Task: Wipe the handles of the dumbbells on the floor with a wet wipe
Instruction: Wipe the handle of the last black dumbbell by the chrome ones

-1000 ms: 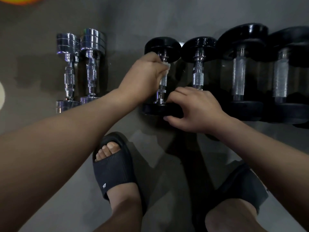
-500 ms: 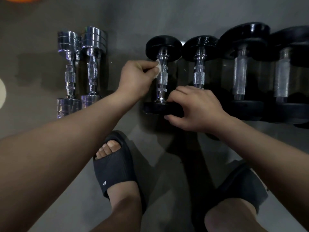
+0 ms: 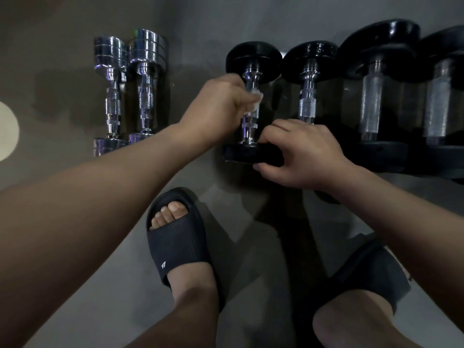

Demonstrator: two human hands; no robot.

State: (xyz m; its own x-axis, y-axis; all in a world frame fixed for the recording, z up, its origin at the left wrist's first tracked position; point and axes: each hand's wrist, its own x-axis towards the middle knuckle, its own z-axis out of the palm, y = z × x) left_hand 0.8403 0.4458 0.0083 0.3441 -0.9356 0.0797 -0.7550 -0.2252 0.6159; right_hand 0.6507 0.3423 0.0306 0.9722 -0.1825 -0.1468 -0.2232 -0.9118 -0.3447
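Fingers [image 3: 234, 81] of the left hand [image 3: 216, 106] curl round the chrome handle [image 3: 249, 126] of a small black dumbbell [image 3: 253, 59], pinching a white wet wipe [image 3: 256, 101] against the handle's upper half. The left forearm reaches in from the lower left, the back of the hand turned up toward the camera. The right hand [image 3: 306, 156] comes in from the right, its bent fingers [image 3: 275, 135] and thumb gripping the dumbbell's near plate [image 3: 238, 153]. The dumbbell lies on the grey floor [image 3: 200, 26], one end toward the person, just beside a matching black dumbbell [image 3: 308, 96]. Two larger black dumbbells [image 3: 371, 104] [image 3: 438, 106] lie further right, and two chrome dumbbells [image 3: 112, 96] [image 3: 147, 94] lie well apart to the left. The person's feet, in a left slide [image 3: 175, 242] and a right slide [image 3: 369, 270], both dark, are planted below the hands.
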